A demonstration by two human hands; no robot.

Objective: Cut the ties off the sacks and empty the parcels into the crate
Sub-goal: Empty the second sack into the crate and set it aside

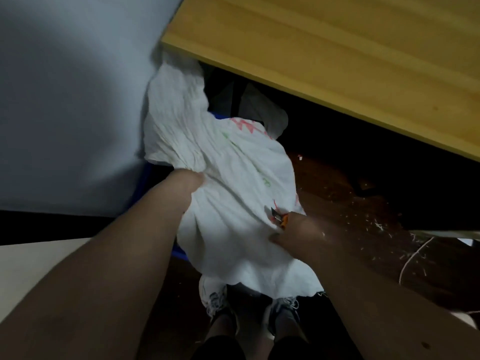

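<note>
A white woven sack [233,183] with faded red and green print hangs in front of me, crumpled and limp. My left hand [191,181] grips a bunched fold of it near the upper left. My right hand [293,235] clutches the sack's lower right side and also holds a small orange utility knife [279,216], its blade poking up past my knuckles. Under the sack, slivers of a blue crate [141,188] show at the left and below my left forearm. The crate's inside is hidden.
A yellow wooden tabletop [337,61] juts over the dark space at the upper right. A grey wall [65,100] fills the left. Cut string [413,258] and white fibre scraps litter the dark brown floor at the right. My shoes [223,307] stand below the sack.
</note>
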